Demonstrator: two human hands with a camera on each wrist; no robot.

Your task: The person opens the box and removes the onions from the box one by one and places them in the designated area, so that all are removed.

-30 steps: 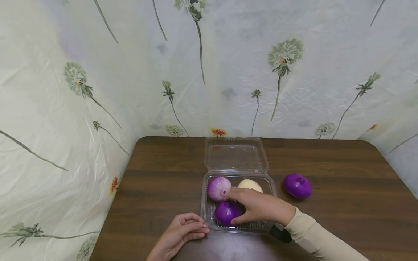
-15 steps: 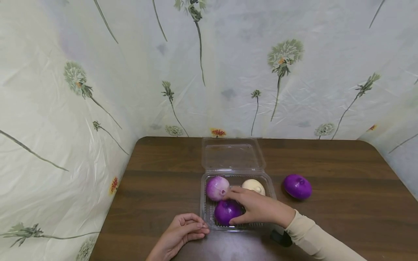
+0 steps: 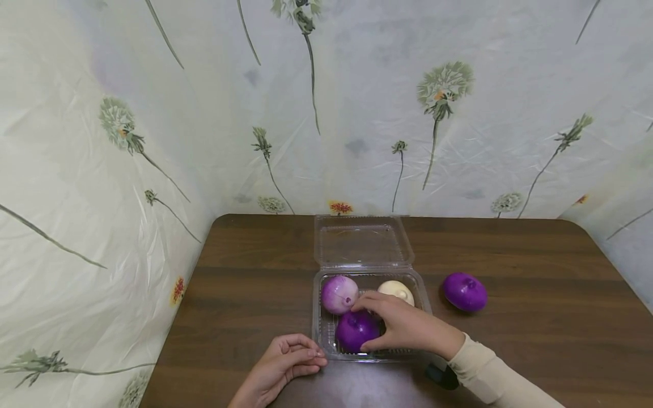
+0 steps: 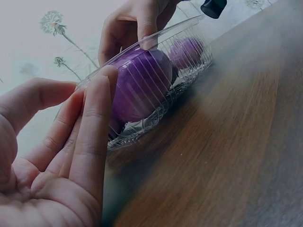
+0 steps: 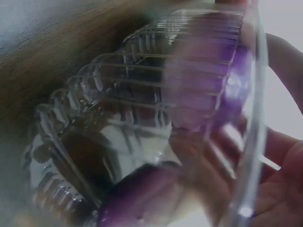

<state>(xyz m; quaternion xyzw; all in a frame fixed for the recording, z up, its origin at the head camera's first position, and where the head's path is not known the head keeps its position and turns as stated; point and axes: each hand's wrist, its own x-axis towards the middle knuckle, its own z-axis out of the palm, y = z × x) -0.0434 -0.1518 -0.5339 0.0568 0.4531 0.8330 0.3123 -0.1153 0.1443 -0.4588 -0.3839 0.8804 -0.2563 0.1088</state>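
A clear plastic clamshell container (image 3: pixel 419 289) lies with its lid tipped back. My left hand (image 3: pixel 285 362) pinches its near left corner between thumb and fingers. Inside, a dark purple onion (image 3: pixel 356 333) sits at the front, and my right hand (image 3: pixel 415 326) grips it from the right, thumb on the near side and fingers behind. Behind it are a pale purple onion (image 3: pixel 339 294) at left and a white onion (image 3: pixel 395 291) at right, partly covered by the right hand. Through the ribbed wall, the left wrist view shows the gripped onion (image 4: pixel 142 85) close up.
Another purple onion (image 3: pixel 465 292) lies on the brown wooden table (image 3: pixel 541 317), right of the container. The transparent lid (image 3: pixel 363 243) reaches towards the table's back edge. A floral plastic sheet (image 3: pixel 357 113) hangs behind the table and at its sides.
The container has slid slightly left, and more of the white onion shows beside the right hand. Both hands keep their holds, nearly in place.
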